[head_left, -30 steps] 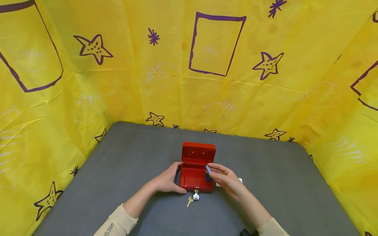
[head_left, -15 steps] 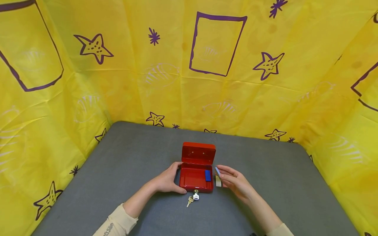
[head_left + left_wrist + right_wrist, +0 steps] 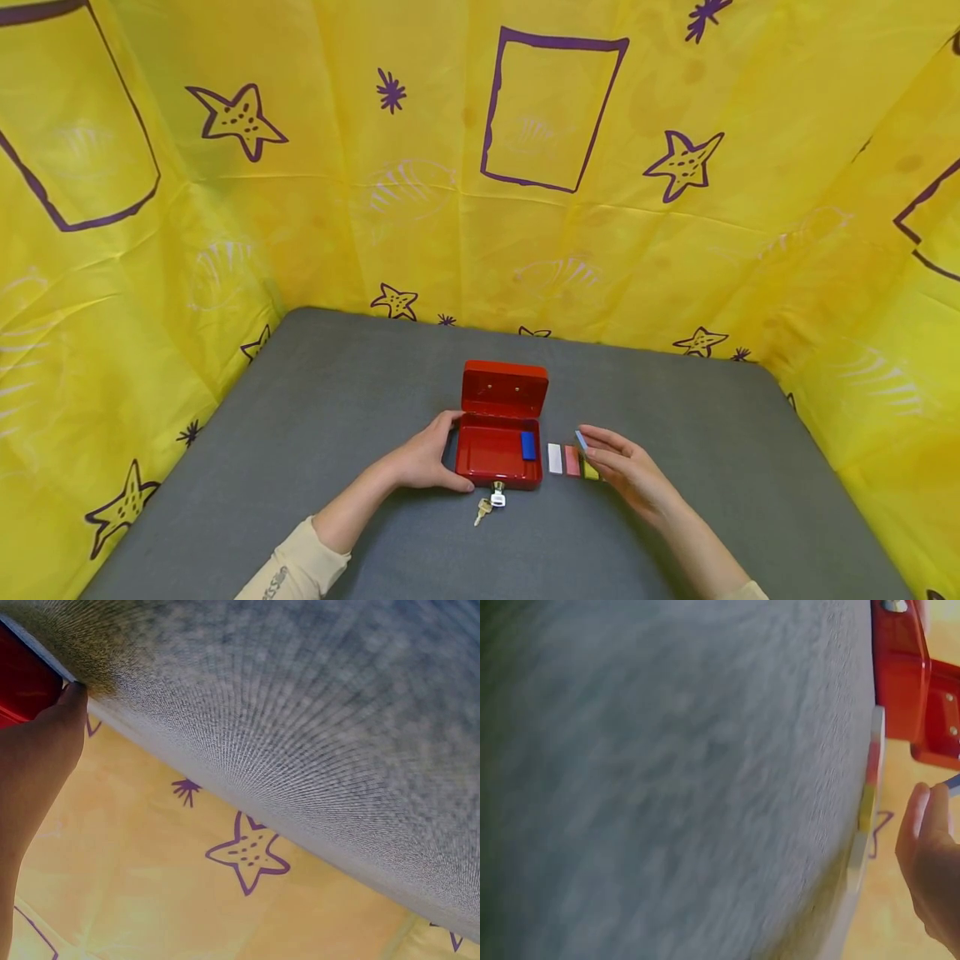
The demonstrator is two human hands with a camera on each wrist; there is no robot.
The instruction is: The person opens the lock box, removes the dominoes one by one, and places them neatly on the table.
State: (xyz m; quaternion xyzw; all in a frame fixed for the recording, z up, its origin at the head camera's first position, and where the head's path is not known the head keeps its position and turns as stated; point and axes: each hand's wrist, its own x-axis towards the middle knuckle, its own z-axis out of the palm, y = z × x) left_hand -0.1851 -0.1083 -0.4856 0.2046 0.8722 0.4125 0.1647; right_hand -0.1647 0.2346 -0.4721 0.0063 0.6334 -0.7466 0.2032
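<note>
A small red cash box (image 3: pixel 487 450) stands with its lid (image 3: pixel 504 390) raised. My left hand (image 3: pixel 427 457) grips its left side, thumb at the front corner and fingers towards the back. Inside the box, along the right wall, lies a dark blue block (image 3: pixel 528 446). To the right, my right hand (image 3: pixel 633 471) pinches a thin light blue block (image 3: pixel 581 441) between thumb and fingers, above the table. Below it a white block (image 3: pixel 555 458), a pink block (image 3: pixel 572 460) and a yellow block (image 3: pixel 590 471) lie in a row. The right wrist view shows another pale block (image 3: pixel 857 859) beyond the yellow one.
One key (image 3: pixel 498 497) sits in the lock at the box's front, and a second key (image 3: pixel 483 511) hangs beside it. The grey table (image 3: pixel 360 375) is surrounded by a yellow patterned curtain (image 3: pixel 420 217) at the back and sides.
My right hand has moved right, out from over the box, carrying the light blue block along. The dark blue block and the row of blocks have come into sight. My left hand stays put.
</note>
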